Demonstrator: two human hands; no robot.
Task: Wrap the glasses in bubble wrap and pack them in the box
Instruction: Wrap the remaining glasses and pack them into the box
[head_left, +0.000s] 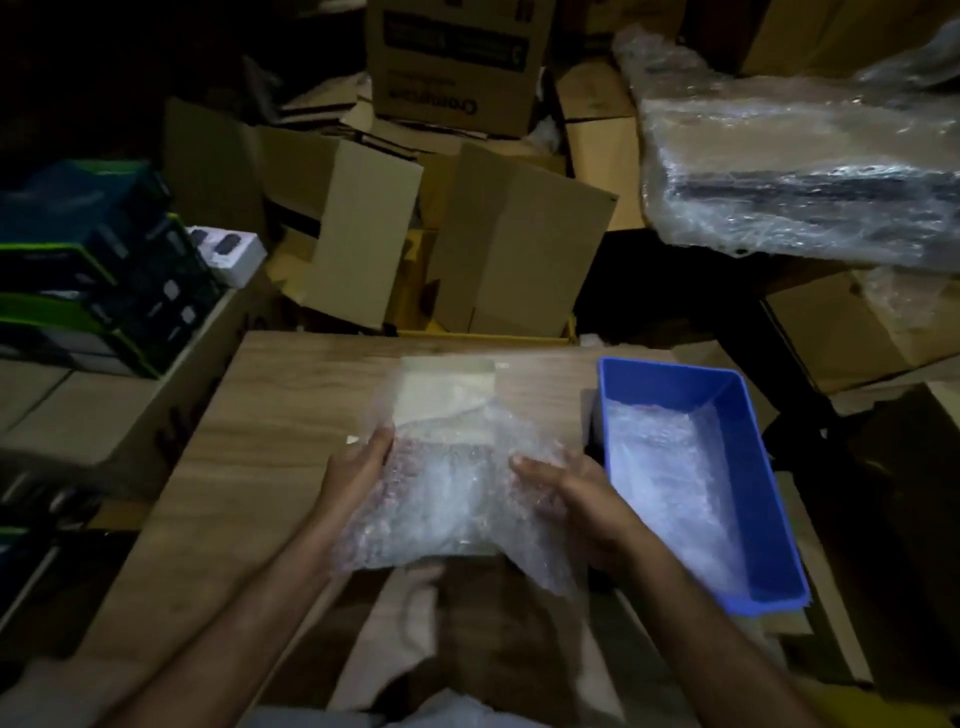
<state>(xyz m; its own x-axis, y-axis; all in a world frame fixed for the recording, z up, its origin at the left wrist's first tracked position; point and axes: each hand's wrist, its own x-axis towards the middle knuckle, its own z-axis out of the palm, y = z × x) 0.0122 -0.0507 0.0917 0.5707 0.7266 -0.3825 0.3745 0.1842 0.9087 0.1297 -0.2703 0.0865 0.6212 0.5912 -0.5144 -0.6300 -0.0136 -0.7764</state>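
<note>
A bundle of bubble wrap (457, 493) lies near the front of the wooden table (270, 415). Something reddish shows dimly through the wrap; I cannot tell what it is. My left hand (358, 467) grips the bundle's left side. On the bundle's right side, my right hand (571, 499) presses with fingers curled over the wrap. A white flat sheet (441, 389) sticks out from under the wrap at the far end. To the right stands a blue plastic box (748, 457), lined with bubble wrap (670, 467).
Open cardboard boxes (467, 234) crowd the floor beyond the table. Dark green-edged product boxes (93, 270) are stacked at the left. A large plastic-wrapped package (800, 166) sits at the back right. The room is dim.
</note>
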